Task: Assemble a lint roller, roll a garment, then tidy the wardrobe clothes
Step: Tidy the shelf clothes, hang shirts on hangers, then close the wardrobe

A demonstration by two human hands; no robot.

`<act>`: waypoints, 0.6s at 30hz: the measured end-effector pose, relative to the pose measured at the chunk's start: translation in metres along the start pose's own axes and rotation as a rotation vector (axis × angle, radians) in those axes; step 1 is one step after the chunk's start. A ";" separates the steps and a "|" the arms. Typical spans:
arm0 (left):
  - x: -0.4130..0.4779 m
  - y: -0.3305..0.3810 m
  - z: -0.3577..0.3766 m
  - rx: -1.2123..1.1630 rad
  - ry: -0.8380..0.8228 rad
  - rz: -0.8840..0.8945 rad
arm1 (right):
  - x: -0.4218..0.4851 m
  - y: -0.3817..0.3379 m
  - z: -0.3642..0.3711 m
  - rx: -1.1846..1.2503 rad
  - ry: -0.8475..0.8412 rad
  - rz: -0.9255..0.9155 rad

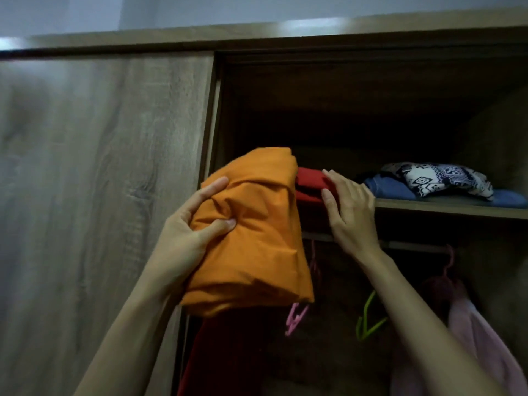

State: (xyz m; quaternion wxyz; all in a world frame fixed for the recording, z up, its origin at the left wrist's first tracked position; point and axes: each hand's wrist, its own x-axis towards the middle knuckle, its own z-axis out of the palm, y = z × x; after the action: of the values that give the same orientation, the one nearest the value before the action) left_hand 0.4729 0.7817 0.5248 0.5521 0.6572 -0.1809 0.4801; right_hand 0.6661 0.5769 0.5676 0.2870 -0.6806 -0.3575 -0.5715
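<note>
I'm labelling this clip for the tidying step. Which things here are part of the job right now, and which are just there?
In play: orange folded garment gripped by left hand; red folded garment touched by right hand; shelf.

Just there: blue garment, patterned cloth, green hanger, pink hangers.

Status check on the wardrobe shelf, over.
Left hand gripping folded orange garment, off the shelf. Right hand pressed on folded red garment on wooden shelf. Blue and patterned clothes further right.
</note>
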 end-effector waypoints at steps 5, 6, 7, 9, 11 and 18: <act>-0.036 -0.005 -0.024 0.043 0.023 -0.132 | 0.000 -0.011 0.011 -0.248 -0.029 -0.015; -0.041 -0.006 -0.027 0.048 0.025 -0.151 | 0.001 -0.013 0.014 -0.303 -0.043 -0.034; -0.046 -0.008 -0.028 0.056 0.021 -0.168 | 0.002 -0.015 0.018 -0.359 -0.054 -0.052; -0.052 -0.012 -0.029 0.070 0.008 -0.195 | 0.004 -0.016 0.024 -0.430 -0.069 -0.060; -0.053 -0.015 -0.027 0.059 0.010 -0.217 | 0.008 -0.014 0.027 -0.457 -0.105 -0.044; -0.047 -0.017 -0.017 0.054 -0.005 -0.204 | 0.015 -0.011 0.023 -0.438 -0.204 -0.003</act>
State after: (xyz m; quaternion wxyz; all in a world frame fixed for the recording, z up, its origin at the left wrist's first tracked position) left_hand 0.4558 0.7888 0.4749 0.5799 0.6881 -0.1015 0.4242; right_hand 0.6713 0.6044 0.5781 0.0940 -0.7804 -0.2530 -0.5640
